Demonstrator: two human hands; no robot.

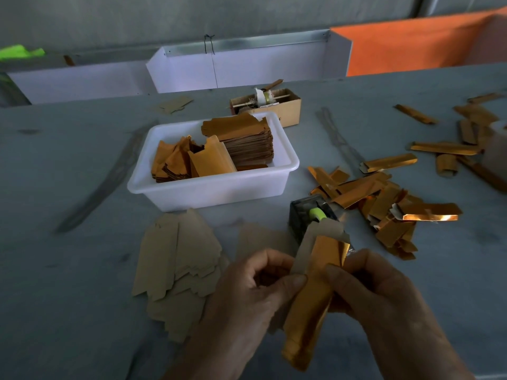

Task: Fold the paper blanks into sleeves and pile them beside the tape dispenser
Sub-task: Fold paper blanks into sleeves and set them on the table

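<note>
Fingers of both hands pinch the half-folded blank, long axis toward 1 o'clock; sleeve pile lies nearer the right hand.

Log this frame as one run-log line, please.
stage: folding | left hand + right hand: pinch gold blank | sleeve pile: beside tape dispenser

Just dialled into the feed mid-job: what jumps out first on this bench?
Both hands, left hand and right hand, grip a half-folded gold blank at the near edge. Just beyond it stands the tape dispenser, with a shiny heap of finished sleeves to its right. Further back sits a white tub stacked with gold blanks.
</note>
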